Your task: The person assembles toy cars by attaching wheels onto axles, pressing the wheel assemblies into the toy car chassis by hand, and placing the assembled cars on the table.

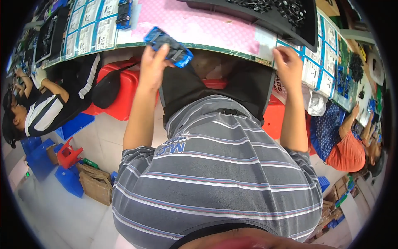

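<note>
My left hand is closed around a blue toy car, gripping it by its near side just over the table's front edge. The car's dark underside faces up, and its blue body shows around the rim. My right hand hovers at the table edge farther right, its thumb and fingers curled together. Whatever those fingers hold, if anything, is too small to make out. A second blue toy car lies on the table at the far left of the pink mat.
A black tray heaped with small black parts stands at the back right. Printed sheets under blue tape cover the tabletop. Co-workers sit on both sides, with a red stool at left. Blue bins and cardboard lie on the floor.
</note>
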